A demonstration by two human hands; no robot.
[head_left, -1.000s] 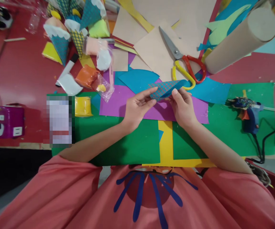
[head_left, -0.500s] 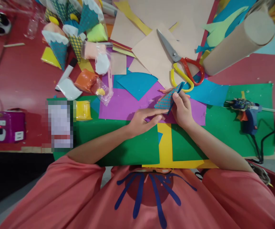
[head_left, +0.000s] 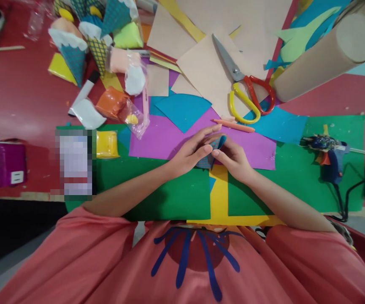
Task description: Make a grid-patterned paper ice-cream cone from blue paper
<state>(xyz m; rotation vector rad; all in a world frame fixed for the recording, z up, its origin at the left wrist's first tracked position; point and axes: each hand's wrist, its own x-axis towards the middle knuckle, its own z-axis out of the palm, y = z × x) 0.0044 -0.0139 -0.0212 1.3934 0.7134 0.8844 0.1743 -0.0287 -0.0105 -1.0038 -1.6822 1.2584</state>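
Note:
Between my hands is a blue paper cone with a reddish grid pattern, its upper edge curling over. My left hand grips it from the left, thumb on the paper and fingers reaching over the far side. From the right, my right hand pinches the curled edge, its thumb against the front. Fingers cover much of the cone. Just beyond the hands, an orange pen lies on purple paper. A blue paper sector rests behind the left hand.
Large scissors with red and yellow handles lie partly open on beige paper. A cardboard tube and a glue gun with its cord are at right. Decorated paper cones, clay packets and a phone are at left.
The cone has come nearer my body and turned, its curled edge now between both thumbs. My left hand has moved up and around it. The orange pen now shows fully.

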